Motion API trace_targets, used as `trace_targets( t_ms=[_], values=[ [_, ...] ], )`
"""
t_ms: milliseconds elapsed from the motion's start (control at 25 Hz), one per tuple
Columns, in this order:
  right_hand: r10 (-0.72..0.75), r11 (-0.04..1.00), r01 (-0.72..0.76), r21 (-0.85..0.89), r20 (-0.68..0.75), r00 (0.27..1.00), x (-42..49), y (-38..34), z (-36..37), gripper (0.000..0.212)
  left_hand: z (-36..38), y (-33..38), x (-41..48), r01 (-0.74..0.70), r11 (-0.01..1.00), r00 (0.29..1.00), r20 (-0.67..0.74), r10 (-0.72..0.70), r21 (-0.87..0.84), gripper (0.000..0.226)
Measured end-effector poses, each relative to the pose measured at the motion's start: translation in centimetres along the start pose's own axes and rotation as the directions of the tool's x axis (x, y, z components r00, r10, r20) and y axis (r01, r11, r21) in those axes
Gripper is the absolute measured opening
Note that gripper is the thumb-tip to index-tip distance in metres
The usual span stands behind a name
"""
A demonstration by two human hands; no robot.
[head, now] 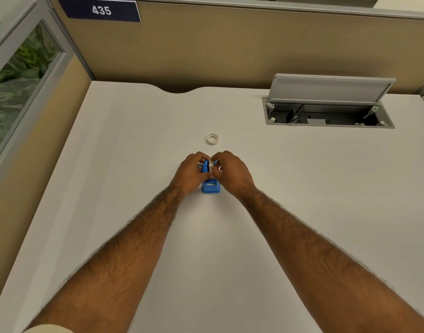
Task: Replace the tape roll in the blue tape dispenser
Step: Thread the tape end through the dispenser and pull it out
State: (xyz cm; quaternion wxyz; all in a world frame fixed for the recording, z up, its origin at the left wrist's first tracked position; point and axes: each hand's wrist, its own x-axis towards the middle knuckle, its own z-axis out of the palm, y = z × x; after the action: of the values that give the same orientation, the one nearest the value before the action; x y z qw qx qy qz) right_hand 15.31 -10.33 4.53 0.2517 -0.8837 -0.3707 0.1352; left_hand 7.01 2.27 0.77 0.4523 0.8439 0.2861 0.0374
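On desk (pixel 134 164), both hands' fingers pinching blue tape dispenser (pixel 211 186), spare roll (pixel 212 139) beyond

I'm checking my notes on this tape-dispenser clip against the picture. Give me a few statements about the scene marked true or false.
1. Both hands are on the blue tape dispenser. True: left hand, right hand.
2. A loose tape roll lies beyond the dispenser, touching it. False: it lies apart on the desk.
3. The cable box lid is shut. False: it stands open.
4. The sign reads 435. True.
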Motion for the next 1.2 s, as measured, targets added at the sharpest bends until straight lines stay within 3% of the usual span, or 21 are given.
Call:
trace_targets(
  t_ms=[320, 440, 520, 560, 600, 640, 680, 720, 760, 920, 1200],
  values=[
    [-0.034, 0.991, 0.028, -0.129, -0.043, 0.998, -0.3, -0.6, 0.1, 0.017, 0.1, -0.1, 0.0, 0.000, 1.000, 1.000, -0.003, 0.000, 0.018, 0.045],
    [0.034, 0.999, -0.034, -0.001, -0.078, 0.996, -0.9, -0.7, 0.2, 0.017, 0.1, 0.0, -0.1, -0.005, 1.000, 1.000, -0.005, 0.005, 0.007, 0.046],
    [0.186, 0.973, -0.161, 0.168, -0.144, 0.972, -1.5, -1.0, 0.4, 0.014, 0.0, 0.0, -0.2, -0.001, 1.000, 1.000, -0.002, 0.001, -0.002, 0.048],
    [0.326, 0.916, -0.272, 0.296, -0.154, 0.933, -1.7, -1.1, 0.6, 0.012, -0.1, 0.1, -0.2, 0.003, 1.000, 1.000, 0.001, -0.003, -0.003, 0.050],
    [0.496, 0.785, -0.394, 0.477, -0.103, 0.862, -1.6, -1.3, 0.6, 0.012, -0.1, 0.1, -0.2, 0.007, 1.000, 1.000, 0.002, -0.007, -0.003, 0.051],
    [0.636, 0.557, -0.485, 0.674, 0.029, 0.771, -1.4, -1.6, 0.5, 0.013, -0.1, 0.1, -0.2, 0.008, 1.000, 1.000, 0.001, -0.008, -0.003, 0.051],
    [0.698, 0.285, -0.536, 0.795, 0.211, 0.684, -1.4, -2.0, 0.3, 0.015, 0.0, 0.1, -0.3, 0.004, 1.000, 1.000, -0.003, -0.004, -0.002, 0.050],
    [0.691, 0.079, -0.569, 0.818, 0.366, 0.623, -1.4, -2.4, -0.1, 0.018, 0.0, 0.1, -0.3, -0.003, 1.000, 1.000, -0.010, 0.003, -0.003, 0.049],
    [0.663, -0.020, -0.608, 0.794, 0.466, 0.587, -1.4, -2.6, -0.3, 0.022, 0.1, 0.0, -0.3, -0.012, 1.000, 1.000, -0.018, 0.012, -0.007, 0.047],
    [0.591, -0.101, -0.666, 0.739, 0.583, 0.557, -1.0, -3.2, -0.6, 0.033, 0.1, -0.2, -0.4, -0.026, 0.999, 0.999, -0.036, 0.025, -0.020, 0.040],
    [0.620, -0.074, -0.679, 0.731, 0.567, 0.543, 0.3, -3.9, -0.4, 0.019, 0.2, -0.4, -0.4, -0.046, 0.999, 0.998, -0.040, 0.045, -0.022, 0.035]
  ],
)
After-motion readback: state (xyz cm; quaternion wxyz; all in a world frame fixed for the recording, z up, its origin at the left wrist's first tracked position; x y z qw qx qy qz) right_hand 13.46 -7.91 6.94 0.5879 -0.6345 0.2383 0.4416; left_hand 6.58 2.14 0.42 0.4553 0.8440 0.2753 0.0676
